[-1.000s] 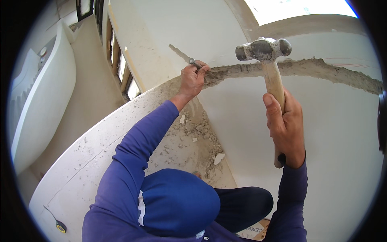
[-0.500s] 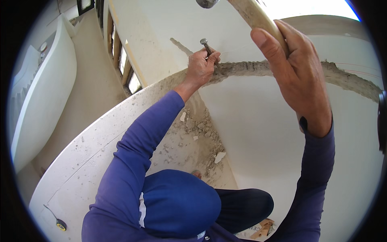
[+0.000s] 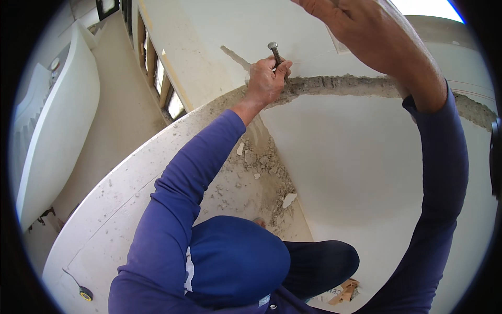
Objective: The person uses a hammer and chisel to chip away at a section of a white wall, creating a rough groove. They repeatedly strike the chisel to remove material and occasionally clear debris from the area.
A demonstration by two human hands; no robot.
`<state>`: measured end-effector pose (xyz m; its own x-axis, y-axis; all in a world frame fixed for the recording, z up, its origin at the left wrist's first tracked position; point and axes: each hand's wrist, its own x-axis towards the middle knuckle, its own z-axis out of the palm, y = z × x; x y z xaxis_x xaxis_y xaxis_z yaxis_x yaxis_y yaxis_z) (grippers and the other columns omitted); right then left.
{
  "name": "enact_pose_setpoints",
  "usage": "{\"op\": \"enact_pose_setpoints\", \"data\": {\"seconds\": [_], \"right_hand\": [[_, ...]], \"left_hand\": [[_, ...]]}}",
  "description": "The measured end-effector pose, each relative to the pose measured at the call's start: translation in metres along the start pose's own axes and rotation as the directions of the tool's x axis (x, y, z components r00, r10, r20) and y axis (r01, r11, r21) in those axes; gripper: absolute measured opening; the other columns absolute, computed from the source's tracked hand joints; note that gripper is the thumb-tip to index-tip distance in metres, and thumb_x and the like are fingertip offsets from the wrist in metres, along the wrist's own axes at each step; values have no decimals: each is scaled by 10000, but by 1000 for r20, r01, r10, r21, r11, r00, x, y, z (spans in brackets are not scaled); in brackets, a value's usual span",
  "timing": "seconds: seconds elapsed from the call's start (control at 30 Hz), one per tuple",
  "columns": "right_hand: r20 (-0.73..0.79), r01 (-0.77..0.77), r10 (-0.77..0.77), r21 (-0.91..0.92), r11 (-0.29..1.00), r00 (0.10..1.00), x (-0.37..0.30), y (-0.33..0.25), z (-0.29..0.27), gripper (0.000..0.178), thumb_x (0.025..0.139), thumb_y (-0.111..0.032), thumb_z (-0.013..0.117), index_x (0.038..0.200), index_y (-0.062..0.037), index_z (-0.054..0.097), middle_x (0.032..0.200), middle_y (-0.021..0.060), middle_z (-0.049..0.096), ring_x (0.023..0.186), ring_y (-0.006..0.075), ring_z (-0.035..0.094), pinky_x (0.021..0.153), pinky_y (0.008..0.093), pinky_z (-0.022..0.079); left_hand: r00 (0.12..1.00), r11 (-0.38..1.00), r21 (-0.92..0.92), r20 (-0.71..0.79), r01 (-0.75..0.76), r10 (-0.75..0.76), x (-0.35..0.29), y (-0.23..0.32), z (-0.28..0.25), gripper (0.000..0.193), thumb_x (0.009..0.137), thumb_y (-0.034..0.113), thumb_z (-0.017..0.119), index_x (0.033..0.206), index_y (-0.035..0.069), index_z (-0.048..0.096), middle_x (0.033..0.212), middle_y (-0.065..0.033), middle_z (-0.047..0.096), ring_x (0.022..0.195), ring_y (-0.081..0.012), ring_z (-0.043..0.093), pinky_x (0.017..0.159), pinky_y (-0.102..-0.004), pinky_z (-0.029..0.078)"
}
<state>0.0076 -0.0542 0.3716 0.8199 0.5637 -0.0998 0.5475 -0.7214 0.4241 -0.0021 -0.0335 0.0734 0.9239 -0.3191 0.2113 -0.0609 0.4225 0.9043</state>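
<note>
my left hand (image 3: 266, 78) is clamped around a grey steel chisel (image 3: 277, 56), its long axis tilted, head up, tip in the rough chiselled groove (image 3: 340, 83) just right of the fist. my right hand (image 3: 366, 31) is raised above-right, nearer me; i cannot tell its grip.

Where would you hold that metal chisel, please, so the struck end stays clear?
Grip the chisel around the middle of its shaft, coming from the left side, as the left hand does now. It is a thin rod tilted up from the rough groove in the wall, so a low wrap leaves the flat head bare.
</note>
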Motion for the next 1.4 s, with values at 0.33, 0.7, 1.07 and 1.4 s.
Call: {"op": "enact_pose_setpoints", "data": {"seconds": [0.33,0.7,1.07,1.4], "right_hand": [[72,285,-276,-198,938,958,-6,-10,-13,379,1055,-351,668,1064,27,691,754,134,623,696,283,629,723,426,525],[371,-322,283,46,946,884,-38,-59,-16,332,1058,-276,650,946,34,694,718,188,673,609,290,682,639,434,584],[279,-447,388,193,873,878,-79,-81,1,366,1045,-274,672,885,43,581,618,148,577,529,304,588,544,462,491],[-183,-370,531,533,760,827,-66,-138,-49,356,1020,-292,707,905,-9,525,665,221,610,563,382,642,546,462,492]], "left_hand": [[999,999,-1,-3,-39,39,-4,6,9,327,1049,294,681,905,8,744,772,-46,731,692,-130,652,677,-329,541],[987,988,7,-33,-157,157,-20,6,10,276,1038,257,706,938,1,736,651,-50,620,586,-113,517,568,-320,442],[987,983,90,47,-157,154,-37,19,9,257,1025,231,726,944,-13,736,615,-91,607,559,-115,508,554,-347,459],[977,978,22,60,-208,206,-47,12,3,170,1005,175,744,961,10,750,606,-112,580,532,-132,499,537,-347,454]]}}
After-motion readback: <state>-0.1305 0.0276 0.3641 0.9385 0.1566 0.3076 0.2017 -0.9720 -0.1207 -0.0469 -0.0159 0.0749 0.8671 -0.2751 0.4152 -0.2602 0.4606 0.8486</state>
